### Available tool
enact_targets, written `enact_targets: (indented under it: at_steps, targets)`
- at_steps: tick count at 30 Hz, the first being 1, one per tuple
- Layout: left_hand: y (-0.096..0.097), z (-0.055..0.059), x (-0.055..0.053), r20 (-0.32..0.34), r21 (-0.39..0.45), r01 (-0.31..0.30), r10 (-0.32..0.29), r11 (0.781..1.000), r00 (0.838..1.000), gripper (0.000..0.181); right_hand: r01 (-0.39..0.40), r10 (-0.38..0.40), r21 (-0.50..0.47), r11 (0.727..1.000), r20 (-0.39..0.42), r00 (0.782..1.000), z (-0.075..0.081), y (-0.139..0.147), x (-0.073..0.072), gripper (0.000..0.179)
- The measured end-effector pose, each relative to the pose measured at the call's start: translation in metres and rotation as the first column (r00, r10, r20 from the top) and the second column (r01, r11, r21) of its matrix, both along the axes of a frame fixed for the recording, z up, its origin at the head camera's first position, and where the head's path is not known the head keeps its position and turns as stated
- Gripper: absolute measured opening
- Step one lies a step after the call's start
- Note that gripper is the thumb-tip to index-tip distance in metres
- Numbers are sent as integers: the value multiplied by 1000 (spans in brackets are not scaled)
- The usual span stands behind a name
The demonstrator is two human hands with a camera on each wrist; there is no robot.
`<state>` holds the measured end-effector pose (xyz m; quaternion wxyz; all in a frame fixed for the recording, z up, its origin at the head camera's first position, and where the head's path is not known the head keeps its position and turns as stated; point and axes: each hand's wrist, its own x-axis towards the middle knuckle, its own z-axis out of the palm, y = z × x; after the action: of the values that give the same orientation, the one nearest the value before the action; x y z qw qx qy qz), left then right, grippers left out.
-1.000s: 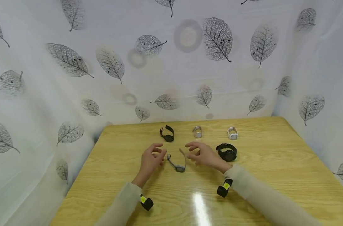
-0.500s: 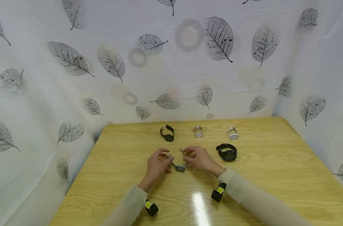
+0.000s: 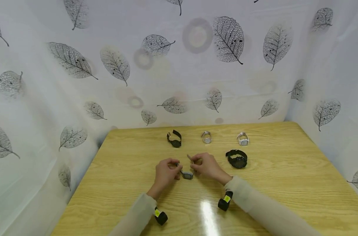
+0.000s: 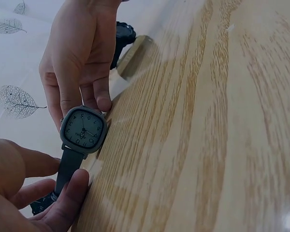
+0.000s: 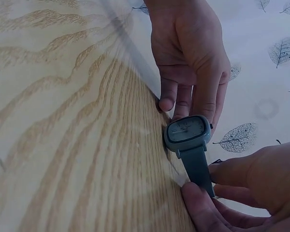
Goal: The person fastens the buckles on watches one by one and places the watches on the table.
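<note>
A wristwatch (image 3: 187, 176) with a rounded square face and a grey-blue strap stands on the table between both hands, its strap ends raised away from me. My left hand (image 3: 164, 173) pinches the buckle-side strap between thumb and fingers. On the other side, the strap is pinched by my right hand (image 3: 208, 166). In the left wrist view the watch face (image 4: 83, 129) shows dark numerals, and the left thumb (image 4: 75, 193) lies along the strap. The right wrist view shows the watch case (image 5: 187, 130) close to the wood, with the right thumb (image 5: 198, 200) against the strap.
Behind the hands stand a black watch (image 3: 176, 143), a pale pinkish watch (image 3: 207, 140) and a white watch (image 3: 243, 143). A bulkier black watch (image 3: 238, 162) is just right of the right hand. A leaf-print curtain (image 3: 173, 78) borders the wooden table (image 3: 122, 147).
Both hands have come inward from beside the watch and taken hold of its strap ends. The watch has stayed about where it was, as have the other watches.
</note>
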<state>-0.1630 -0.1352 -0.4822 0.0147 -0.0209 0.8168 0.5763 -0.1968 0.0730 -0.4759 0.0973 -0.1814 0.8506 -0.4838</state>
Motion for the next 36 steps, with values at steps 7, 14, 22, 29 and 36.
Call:
enact_targets:
  at_steps: [7,14,22,29,36]
  targets:
    - [0,-1,-1,-11,-18,2,-2,1000,1000,23,1,-1,3,1000,-5,1000,1,-1,1,28]
    - [0,-3,-1,-30,-10,3,-3,1000,1000,23,9,-8,14,1000,-12,1000,0,-1,2,28]
    - [1,-3,0,-30,-33,-12,11,999,999,22,34,-34,30,999,-10,999,0,-3,3,27]
    - [8,3,1,-16,-58,-63,62,996,998,21,71,-70,35,997,-34,997,2,-4,5,25]
    - [12,8,1,20,-60,-108,110,992,994,23,116,-117,-15,993,-59,991,-3,-6,6,27]
